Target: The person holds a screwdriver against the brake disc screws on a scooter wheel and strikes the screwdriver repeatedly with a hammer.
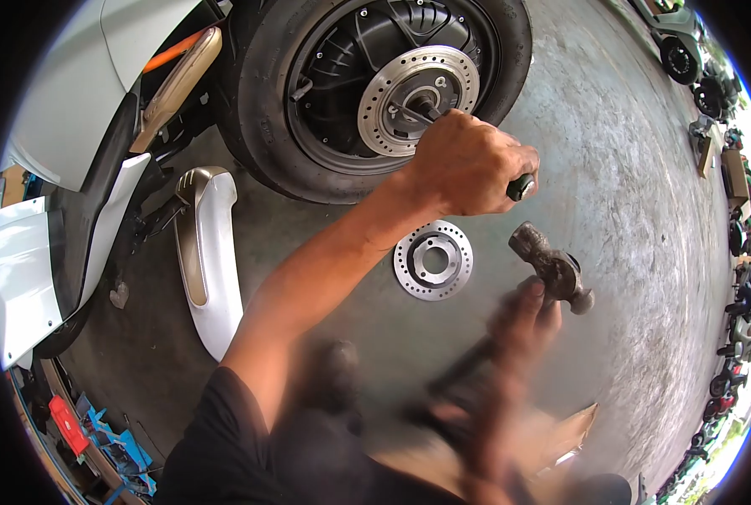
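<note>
From where I stood, the left hand (472, 164) was closed in a fist around a tool (521, 187), its dark, rounded butt poking out and its metal shaft reaching the hub at the middle of the mounted disc (379, 109). That disc, pale metal with a ring of drilled holes, sat on the black ribbed wheel (354, 55) inside a thick rubber tire (262, 101). The right hand (527, 324), badly blurred, gripped a hammer (552, 268) near its worn, rough steel head, which hung just apart from the left fist.

A loose disc (407, 261) lay flat on the smooth grey floor (636, 236), below the left forearm and well inside any edge. The floor opened widest to the right, scuffed and shiny, as far as the parked scooters (682, 59) along the far side. Room was tighter on the left, where a curved white-and-bronze cover (224, 278) lay near the glossy white body panels (68, 76). Tan cardboard (573, 433) showed beneath the blurred right arm.
</note>
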Motion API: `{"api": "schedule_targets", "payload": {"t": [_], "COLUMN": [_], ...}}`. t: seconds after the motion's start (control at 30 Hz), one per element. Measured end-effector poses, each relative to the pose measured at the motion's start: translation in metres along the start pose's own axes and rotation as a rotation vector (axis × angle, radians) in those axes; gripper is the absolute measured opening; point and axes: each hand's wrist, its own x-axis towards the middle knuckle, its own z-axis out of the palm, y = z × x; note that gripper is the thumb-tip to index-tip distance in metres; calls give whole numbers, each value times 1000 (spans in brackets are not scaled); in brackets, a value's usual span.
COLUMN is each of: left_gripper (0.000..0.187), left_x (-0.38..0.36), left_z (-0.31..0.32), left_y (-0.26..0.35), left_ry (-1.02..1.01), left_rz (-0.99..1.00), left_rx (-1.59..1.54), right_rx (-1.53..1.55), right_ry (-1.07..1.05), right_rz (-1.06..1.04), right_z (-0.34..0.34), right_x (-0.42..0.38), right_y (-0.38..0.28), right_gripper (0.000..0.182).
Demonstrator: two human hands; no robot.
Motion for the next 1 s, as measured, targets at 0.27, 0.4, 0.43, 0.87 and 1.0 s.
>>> {"api": "schedule_targets", "payload": {"t": [0.27,0.4,0.43,0.87,1.0], "left_gripper": [12,17,18,16,18], "left_x": [0,-2,-1,-3,-3], "left_z": [-3,-1,0,0,-1], "left_y": [2,1,2,1,0], "left_ry": [-8,49,63,25,16], "left_rz": [3,30,41,60,82], "left_rx": [30,-34,-35,-5,-95], "right_rx": [-58,-6,8,152,44], "right_ry": [-18,-3,-12,-19,-85], "right_rz": [-67,-69,-80,-306,-262], "right_z": [6,9,10,37,35], "right_x": [-5,-6,-7,-6,-5], "right_y": [-2,-3,-5,-6,-12], "right_gripper": [35,34,34,46,44]}}
